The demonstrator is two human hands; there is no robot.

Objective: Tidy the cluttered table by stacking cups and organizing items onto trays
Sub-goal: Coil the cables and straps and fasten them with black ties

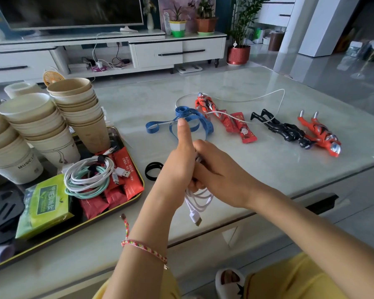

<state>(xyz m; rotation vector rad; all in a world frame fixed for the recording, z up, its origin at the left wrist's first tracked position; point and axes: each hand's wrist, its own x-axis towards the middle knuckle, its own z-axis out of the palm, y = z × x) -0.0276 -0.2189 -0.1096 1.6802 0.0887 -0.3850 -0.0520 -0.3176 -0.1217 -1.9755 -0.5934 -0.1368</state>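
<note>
A pale, glossy stone-look table [235, 165] fills a living room. Behind it stand a television [69, 11] on a low white cabinet [160, 51], potted plants [205, 18] and a shiny grey floor [333, 70].

At the near edge, the left hand [175, 167], thumb raised, and the right hand [218, 175] meet around a white cable [198, 199]. Fingers of both hands curl on it. Its loops and plug hang below them, and the loose end trails across the tabletop.

The tray [136, 197] lies at the table's left side and holds leaning stacks of paper cups [80, 104]. It also holds coiled cables [89, 178], red packets [127, 182] and a green packet [45, 206].

Loose on the table are a blue tape measure [181, 120], a black ring [153, 171] just beside the tray, two more red sachets [241, 126] and three toy figures [320, 134] lying flat.

The right hand's fingertips are hidden behind the left palm. The leftmost cup stack and the tray's near corner are cut off by the frame edge. A dark slotted object [2, 210] on the tray is hard to make out.
</note>
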